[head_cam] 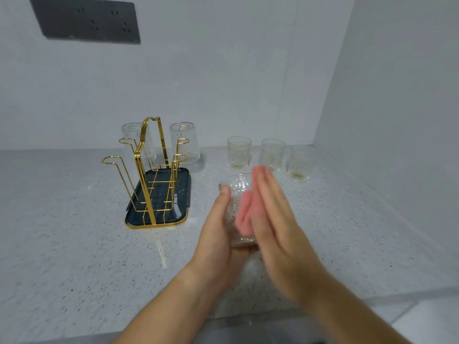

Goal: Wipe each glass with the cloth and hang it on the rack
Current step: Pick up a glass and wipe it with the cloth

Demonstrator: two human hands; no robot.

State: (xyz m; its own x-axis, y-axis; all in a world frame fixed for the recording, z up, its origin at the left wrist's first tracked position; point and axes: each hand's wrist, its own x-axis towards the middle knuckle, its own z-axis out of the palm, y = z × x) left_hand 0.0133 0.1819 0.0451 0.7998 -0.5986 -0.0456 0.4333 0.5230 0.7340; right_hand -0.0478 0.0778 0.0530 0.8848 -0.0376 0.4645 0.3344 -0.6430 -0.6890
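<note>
My left hand (215, 234) grips a clear ribbed glass (239, 194) above the counter, thumb on its near side and fingers wrapped behind it. My right hand (275, 224) is blurred, its fingers straight and flat against the right side of that glass. No cloth is in view. A gold wire rack (149, 167) stands on a dark tray (178, 214) to the left. Two glasses hang upside down on its far pegs, one at the left (135, 137) and one at the right (185, 141). Three upright glasses (239, 152) (272, 155) (299, 163) stand in a row at the back right.
The speckled white counter (74, 232) meets a back wall and a right side wall in a corner. A dark socket panel (87, 19) is mounted high on the back wall. The counter's front edge runs along the bottom of the view.
</note>
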